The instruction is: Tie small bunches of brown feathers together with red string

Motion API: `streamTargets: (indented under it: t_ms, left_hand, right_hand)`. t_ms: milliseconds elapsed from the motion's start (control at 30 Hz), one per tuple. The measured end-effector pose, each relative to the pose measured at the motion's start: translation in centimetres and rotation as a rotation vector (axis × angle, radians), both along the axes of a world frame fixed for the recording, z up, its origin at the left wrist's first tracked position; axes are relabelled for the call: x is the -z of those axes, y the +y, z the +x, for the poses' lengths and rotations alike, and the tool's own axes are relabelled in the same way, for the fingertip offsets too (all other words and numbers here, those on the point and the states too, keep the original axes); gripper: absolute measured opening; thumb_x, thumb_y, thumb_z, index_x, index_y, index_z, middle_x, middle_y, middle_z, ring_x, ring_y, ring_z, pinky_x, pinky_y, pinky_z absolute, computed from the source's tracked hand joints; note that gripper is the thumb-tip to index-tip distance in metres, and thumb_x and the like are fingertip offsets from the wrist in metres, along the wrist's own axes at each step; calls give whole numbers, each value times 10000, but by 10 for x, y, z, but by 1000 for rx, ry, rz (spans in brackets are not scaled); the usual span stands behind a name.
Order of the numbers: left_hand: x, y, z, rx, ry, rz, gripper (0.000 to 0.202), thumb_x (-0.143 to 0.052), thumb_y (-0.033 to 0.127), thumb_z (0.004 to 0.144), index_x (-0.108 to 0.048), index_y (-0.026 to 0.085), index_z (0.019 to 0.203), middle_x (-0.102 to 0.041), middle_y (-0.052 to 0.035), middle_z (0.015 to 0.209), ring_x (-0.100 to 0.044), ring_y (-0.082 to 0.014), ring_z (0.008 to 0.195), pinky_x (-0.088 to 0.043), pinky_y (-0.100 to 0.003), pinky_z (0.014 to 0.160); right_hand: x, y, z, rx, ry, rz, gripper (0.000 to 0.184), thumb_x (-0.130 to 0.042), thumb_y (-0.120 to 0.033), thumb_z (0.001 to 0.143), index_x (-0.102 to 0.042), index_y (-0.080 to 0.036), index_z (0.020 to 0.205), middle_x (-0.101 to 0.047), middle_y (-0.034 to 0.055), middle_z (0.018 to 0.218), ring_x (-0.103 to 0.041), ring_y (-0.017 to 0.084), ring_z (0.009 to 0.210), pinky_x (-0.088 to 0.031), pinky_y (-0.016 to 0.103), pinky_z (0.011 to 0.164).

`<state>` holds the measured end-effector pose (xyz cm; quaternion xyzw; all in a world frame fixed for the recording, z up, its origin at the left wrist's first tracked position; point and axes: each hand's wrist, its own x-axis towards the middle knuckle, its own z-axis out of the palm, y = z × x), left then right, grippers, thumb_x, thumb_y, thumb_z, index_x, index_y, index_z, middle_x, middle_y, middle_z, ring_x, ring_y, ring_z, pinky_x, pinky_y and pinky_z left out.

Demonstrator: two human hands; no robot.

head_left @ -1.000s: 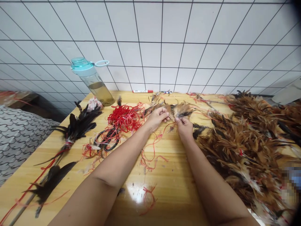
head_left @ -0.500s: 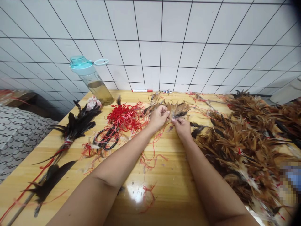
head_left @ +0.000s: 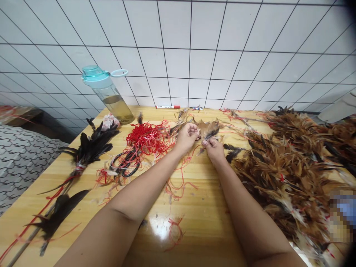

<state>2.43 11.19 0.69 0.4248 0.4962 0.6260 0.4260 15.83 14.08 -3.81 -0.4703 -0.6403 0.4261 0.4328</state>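
Observation:
Both my arms reach out over a wooden table (head_left: 194, 207). My left hand (head_left: 187, 136) is closed around the quill end of a small bunch of brown feathers (head_left: 209, 129). My right hand (head_left: 213, 148) pinches the same bunch from below, just right of the left hand. A thin red string (head_left: 182, 174) trails from the bunch down across the table between my arms. Left of my left hand lies a tangled heap of red string (head_left: 147, 138).
A big pile of brown feathers (head_left: 289, 163) covers the table's right side. Black feather bundles (head_left: 89, 148) lie at the left, with dark scissors (head_left: 125, 167) beside them. A water bottle (head_left: 108, 92) and a red marker (head_left: 168, 107) stand by the tiled wall.
Both hands have drawn slightly closer together and a little farther away from me, and the brown feather bunch looks tighter. Nothing else on the table has moved.

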Motion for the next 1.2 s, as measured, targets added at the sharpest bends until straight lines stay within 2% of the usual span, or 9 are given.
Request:
streamTargets:
  t_ms: [133,233,333,600,833,1200]
  left_hand:
    - [0,2,-4,-74,-67,-53,165,-634,110,724,-522,159,836,-550,38,690,-534,-64,613,-430,-180,595]
    - [1,0,-2,52,-102,-98,131,-650,113,720,-551,136,802,-569,28,649,-531,-63,598,-415,-179,581]
    - [2,-2,4,154,-159,-138,134,-677,118,711,-560,125,775,-586,18,635,-548,-69,590,-418,-188,579]
    - [4,-2,1,165,-254,-192,138,-736,111,677,-598,109,684,-531,24,591,-423,-30,501,-330,-178,501]
    - [7,-1,-1,212,-327,-205,211,-809,161,605,-621,115,687,-561,9,614,-437,-37,526,-322,-167,483]
    - [7,-1,0,238,-343,-224,212,-810,162,627,-612,107,679,-573,-3,618,-439,-44,530,-302,-198,504]
  right_hand:
    - [-2,0,0,71,149,-97,313,-604,-502,647,-544,-195,641,-516,-23,593,-450,127,589,-399,284,612]
    - [0,2,0,116,173,-84,316,-619,-498,637,-552,-190,645,-520,-21,600,-442,124,599,-396,281,615]
    - [5,3,0,132,101,-45,306,-612,-491,654,-564,-190,637,-525,-13,602,-436,130,604,-387,277,597]
    - [5,2,0,128,-1,36,289,-602,-467,689,-551,-198,594,-524,-4,600,-446,140,605,-376,271,569]
    - [2,0,0,105,34,8,304,-624,-483,671,-583,-189,608,-549,4,616,-467,143,618,-392,277,577]
    - [2,0,-2,90,104,-84,339,-670,-506,639,-606,-174,656,-564,-6,596,-457,123,575,-405,267,562]
